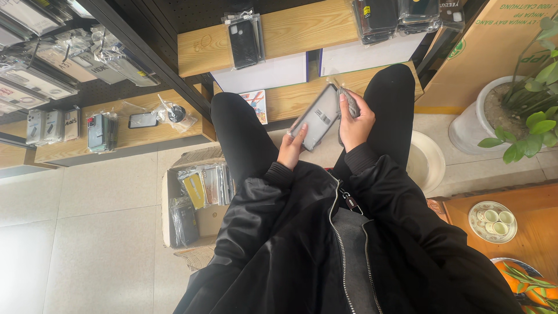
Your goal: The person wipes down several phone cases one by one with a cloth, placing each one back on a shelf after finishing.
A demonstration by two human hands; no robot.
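Left hand [292,148] clamped on packaged phone case [317,116], lower corner. Right hand [356,119] closed on its upper edge. Judged light, slippery in wrap; best held by edges

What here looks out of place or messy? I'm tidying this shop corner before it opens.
The open cardboard box of packaged cases sits on the floor with a torn flap. Both hands, left hand and right hand, hold a bagged phone case.

Left hand [292,148] raised, right hand [356,121] higher, fingers curled
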